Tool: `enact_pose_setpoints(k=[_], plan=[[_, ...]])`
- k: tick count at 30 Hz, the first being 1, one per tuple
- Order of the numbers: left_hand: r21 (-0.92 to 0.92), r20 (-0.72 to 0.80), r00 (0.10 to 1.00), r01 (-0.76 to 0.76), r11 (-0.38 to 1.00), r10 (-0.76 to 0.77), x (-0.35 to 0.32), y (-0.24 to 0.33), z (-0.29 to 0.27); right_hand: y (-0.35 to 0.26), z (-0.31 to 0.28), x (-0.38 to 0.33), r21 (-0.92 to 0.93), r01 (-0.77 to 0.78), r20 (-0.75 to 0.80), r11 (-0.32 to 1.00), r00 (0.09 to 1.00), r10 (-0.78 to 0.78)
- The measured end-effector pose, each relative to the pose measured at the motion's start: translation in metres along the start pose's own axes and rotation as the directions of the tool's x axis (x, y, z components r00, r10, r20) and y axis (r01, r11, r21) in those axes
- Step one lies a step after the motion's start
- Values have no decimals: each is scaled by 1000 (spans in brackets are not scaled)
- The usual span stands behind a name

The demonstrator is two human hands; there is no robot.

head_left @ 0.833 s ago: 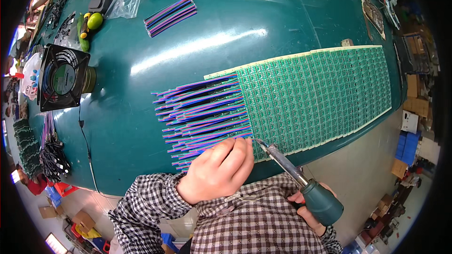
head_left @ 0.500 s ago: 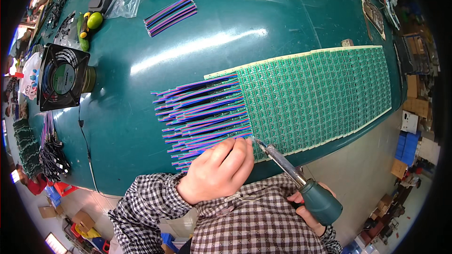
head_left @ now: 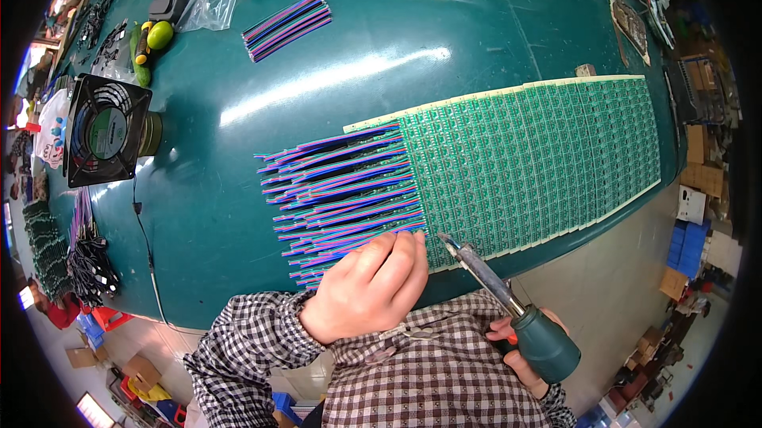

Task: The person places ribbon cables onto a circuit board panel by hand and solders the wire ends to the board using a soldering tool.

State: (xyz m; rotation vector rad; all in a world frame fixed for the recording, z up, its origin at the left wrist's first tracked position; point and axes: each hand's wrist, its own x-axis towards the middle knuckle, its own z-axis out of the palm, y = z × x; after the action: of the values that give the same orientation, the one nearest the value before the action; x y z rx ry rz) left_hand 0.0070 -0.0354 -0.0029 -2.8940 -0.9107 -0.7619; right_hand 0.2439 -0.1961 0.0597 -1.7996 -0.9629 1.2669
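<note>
My left hand (head_left: 369, 289) is closed in a pinch at the left edge of the green circuit boards (head_left: 532, 166), by the near end of a row of wires. Its fingertips seem to hold a multicoloured ribbon wire (head_left: 373, 228), though the hand hides most of it. Many such wires, blue, pink and black, stretch leftward from the board edge. My right hand (head_left: 520, 353) grips the dark green handle of a soldering iron (head_left: 488, 279). The iron's tip is over the boards, a little right of my left fingertips and apart from them.
A black fan (head_left: 109, 130) stands on the green table (head_left: 198, 237) at left, its cord running toward the near edge. Farther back lie a loose wire bundle (head_left: 287, 26), a plastic bag (head_left: 210, 0) and a green round fruit (head_left: 160, 34). Black cables (head_left: 91, 265) hang near the left edge.
The soldering iron's tip has shifted slightly right, away from my left fingertips and the wire end. My left hand has stayed almost still.
</note>
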Motion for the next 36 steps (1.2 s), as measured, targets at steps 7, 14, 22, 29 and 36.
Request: enact_pose_setpoints(k=[7, 14, 22, 29, 36], plan=[[-41, -3, 1000, 2, 999, -2, 0, -2, 0, 10, -7, 0, -111, 96, 75, 989, 993, -88], [-80, 2, 1000, 6, 997, -5, -1, -4, -1, 16, -8, 0, -143, 147, 91, 979, 987, -135], [-71, 13, 1000, -5, 997, 6, 0, -4, -1, 12, -5, 1, -152, 146, 75, 978, 988, -136], [-46, -2, 1000, -11, 999, 11, 0, -2, 0, 12, -4, 1, -145, 125, 63, 981, 991, -117], [-42, 8, 1000, -16, 999, 17, 0, -1, -1, 11, -4, -2, -91, 92, 35, 992, 995, -90]])
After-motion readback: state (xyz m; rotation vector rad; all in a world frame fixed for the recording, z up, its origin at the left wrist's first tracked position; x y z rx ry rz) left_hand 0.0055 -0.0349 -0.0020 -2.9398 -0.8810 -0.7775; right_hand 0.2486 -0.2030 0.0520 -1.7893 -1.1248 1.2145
